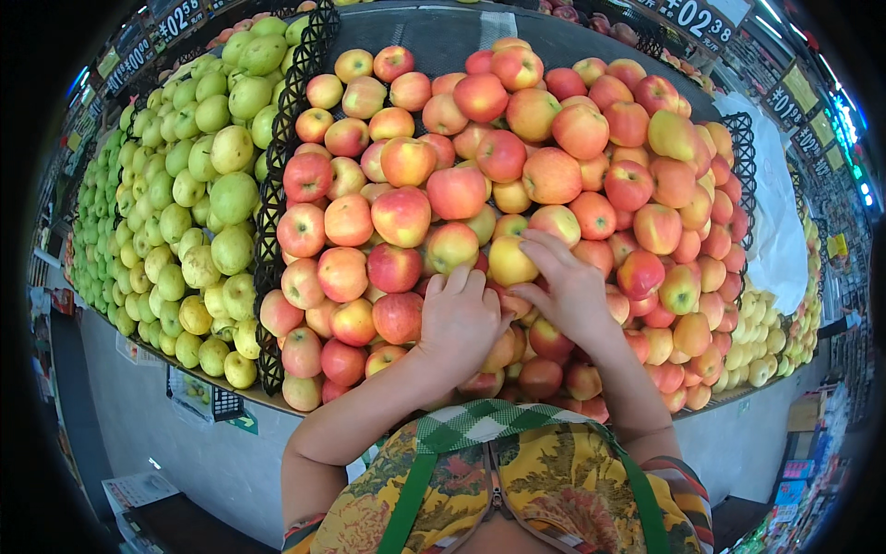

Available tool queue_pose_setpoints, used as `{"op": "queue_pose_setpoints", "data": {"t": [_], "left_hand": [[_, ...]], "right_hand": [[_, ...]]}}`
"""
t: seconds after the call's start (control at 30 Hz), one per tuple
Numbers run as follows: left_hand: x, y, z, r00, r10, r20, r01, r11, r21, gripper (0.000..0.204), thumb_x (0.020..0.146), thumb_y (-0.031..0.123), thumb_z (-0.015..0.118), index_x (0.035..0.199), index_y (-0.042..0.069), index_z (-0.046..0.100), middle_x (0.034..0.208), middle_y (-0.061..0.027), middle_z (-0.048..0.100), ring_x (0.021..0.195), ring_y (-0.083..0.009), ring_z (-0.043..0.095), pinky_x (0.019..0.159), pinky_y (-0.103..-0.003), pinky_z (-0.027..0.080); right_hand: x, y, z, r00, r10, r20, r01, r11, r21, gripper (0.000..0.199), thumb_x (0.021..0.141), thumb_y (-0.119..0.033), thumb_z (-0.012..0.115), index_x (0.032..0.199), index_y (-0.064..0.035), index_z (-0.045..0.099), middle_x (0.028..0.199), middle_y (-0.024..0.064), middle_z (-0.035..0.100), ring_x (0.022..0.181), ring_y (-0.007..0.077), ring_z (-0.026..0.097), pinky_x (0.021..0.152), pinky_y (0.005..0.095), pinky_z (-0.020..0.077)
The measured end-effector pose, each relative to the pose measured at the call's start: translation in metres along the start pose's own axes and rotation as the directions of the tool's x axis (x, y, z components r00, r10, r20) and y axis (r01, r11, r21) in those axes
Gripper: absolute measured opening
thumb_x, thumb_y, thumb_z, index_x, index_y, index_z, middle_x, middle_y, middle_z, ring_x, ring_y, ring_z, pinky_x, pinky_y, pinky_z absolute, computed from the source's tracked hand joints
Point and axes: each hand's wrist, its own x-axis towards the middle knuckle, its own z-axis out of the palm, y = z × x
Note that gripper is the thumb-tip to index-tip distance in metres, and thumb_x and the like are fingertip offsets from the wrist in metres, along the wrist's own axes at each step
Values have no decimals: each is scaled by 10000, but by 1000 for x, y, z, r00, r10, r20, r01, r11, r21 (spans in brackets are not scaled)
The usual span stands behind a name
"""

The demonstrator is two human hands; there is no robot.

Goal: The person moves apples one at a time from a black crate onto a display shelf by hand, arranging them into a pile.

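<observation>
Apples in a deep heap, red blushed with yellow, sloped toward the person. Yellow apple (510, 260) sat mid-heap, toward the near side, between the two hands. Right hand (572, 286) was at its right side, thumb and forefinger parted in a wide curve, tips close against the skin; whether they gripped it, could not tell. Left hand (459, 319) lay back-up, fingers bent and bunched, tips at the lower edge of a yellow-red apple (452, 247); their hold was hidden under the hand.

Crowding was the main obstacle: a red-and-yellow apple (555, 224) stood just above the right forefinger, others packed close all round. Both hands covered fruit beneath them.

A black lattice divider (273, 212) walled off green fruit (233, 198) on the left, well apart from the hands. A second lattice (741, 157) bounded the right, white sheeting (773, 212) beyond it, then pale yellow fruit (752, 332). Dark surface (415, 32) showed behind the heap. Checked apron (498, 420) filled the near edge.
</observation>
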Motion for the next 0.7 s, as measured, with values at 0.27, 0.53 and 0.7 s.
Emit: {"op": "queue_pose_setpoints", "data": {"t": [0.27, 0.53, 0.7], "left_hand": [[5, -26, -17, 993, -93, 77, 107, 971, -213, 250, 752, 143, 787, 948, 42, 671, 1007, -110, 636, 1011, -337, 587, 835, -442, 491], [21, -51, -13, 1000, 1, -15, -2, 994, -112, 519, 778, 10, 724, 1287, 23, 625, 1227, -132, 586, 1090, -364, 572, 963, -439, 516], [17, -39, -19, 980, -199, 4, 199, 980, 28, 487, 791, 256, 780, 1199, 31, 638, 1055, -142, 531, 960, -320, 582, 781, -398, 543]], "right_hand": [[3, -11, 16, 998, 22, 65, -10, 985, -171, 496, 848, -250, 764, 1300, -114, 610, 1472, 97, 533, 843, 289, 717, 719, 402, 582], [2, -3, 17, 993, 111, 42, -115, 987, 109, 441, 846, -163, 746, 1264, -91, 623, 1432, 88, 563, 830, 346, 703, 739, 438, 580], [-4, 0, 20, 998, 63, -18, -61, 992, 110, 386, 850, -162, 749, 1208, -65, 642, 1342, 114, 610, 881, 372, 692, 763, 439, 587]]}}
